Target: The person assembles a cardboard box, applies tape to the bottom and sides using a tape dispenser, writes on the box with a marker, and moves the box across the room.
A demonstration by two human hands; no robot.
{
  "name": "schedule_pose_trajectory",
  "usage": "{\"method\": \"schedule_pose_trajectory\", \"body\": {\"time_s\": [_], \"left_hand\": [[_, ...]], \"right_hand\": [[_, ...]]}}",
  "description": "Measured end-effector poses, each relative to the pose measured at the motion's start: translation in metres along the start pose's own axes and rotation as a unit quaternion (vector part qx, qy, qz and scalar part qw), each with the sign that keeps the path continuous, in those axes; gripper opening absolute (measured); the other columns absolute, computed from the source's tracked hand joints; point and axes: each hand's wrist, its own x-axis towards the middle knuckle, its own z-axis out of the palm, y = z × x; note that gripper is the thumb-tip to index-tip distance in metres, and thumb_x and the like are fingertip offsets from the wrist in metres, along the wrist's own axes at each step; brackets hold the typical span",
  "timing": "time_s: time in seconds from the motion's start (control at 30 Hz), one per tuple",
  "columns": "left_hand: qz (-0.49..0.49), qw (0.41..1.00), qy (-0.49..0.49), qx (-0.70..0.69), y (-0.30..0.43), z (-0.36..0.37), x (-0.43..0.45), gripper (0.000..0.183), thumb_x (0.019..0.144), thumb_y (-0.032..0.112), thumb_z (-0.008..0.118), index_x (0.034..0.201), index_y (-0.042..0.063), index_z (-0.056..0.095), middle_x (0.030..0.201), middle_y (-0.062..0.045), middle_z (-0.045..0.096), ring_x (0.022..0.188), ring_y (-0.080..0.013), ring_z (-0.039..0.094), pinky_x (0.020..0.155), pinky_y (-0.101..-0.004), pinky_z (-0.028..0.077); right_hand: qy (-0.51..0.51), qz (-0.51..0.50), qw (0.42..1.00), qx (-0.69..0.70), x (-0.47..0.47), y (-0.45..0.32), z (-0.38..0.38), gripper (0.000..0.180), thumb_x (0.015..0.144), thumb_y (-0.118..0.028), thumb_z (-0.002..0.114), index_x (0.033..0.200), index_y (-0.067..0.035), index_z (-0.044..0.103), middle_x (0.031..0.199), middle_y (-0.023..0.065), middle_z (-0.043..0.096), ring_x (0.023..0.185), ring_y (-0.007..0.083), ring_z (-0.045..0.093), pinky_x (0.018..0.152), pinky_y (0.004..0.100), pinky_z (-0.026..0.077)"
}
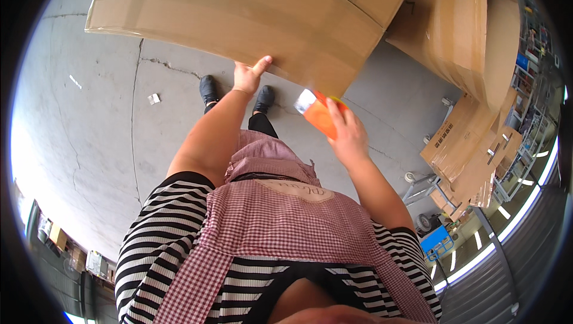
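Observation:
A large cardboard box [250,15] spans the top of the view, with strips of clear tape across it and a dark seam along its far part. My left hand [248,75] grips the box's near edge, thumb on the upper face and the other fingers mostly hidden beneath. To the right, my right hand [347,127] holds an orange tape dispenser [320,115], blurred, with a pale front end pointing towards the box. The dispenser appears just short of the box's near right corner; whether they touch I cannot tell.
Another tall cardboard box [456,24] stands at the upper right. Below it, flattened cardboard [465,145] rests on a wheeled metal cart [421,189]. A blue cart [436,241] is farther off. A scrap of paper [154,98] lies on the cracked concrete floor [103,127].

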Motion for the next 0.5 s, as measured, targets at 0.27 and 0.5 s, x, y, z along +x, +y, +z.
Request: {"method": "schedule_pose_trajectory", "body": {"time_s": [0.27, 0.5], "left_hand": [[0.0, 1.0, 0.014, 0.02, -0.004, -0.002, -0.001, 0.081, 0.08, 0.035, 0.079, 0.138, 0.0, 0.035, 0.13, -0.012, 0.051, 0.118, -0.0221, 0.049, 0.102, -0.0333, 0.04], [-0.081, 0.994, 0.032, 0.068, 0.001, -0.007, 0.0, 0.086, 0.079, 0.045, 0.077, 0.14, 0.004, 0.033, 0.136, -0.01, 0.047, 0.123, -0.0216, 0.045, 0.105, -0.0348, 0.035]], "right_hand": [[-0.018, 0.104, 0.993, -0.062, -0.054, 0.114, 0.034, 0.086, 0.068, -0.006, 0.076, 0.145, -0.021, 0.04, 0.106, 0.0111, 0.053, 0.096, 0.031, 0.058, 0.085, 0.0418, 0.049], [-0.099, 0.302, 0.948, -0.015, -0.019, 0.108, 0.061, 0.083, 0.072, -0.009, 0.072, 0.146, -0.022, 0.035, 0.107, 0.0107, 0.056, 0.097, 0.0302, 0.06, 0.083, 0.0423, 0.052]]}}
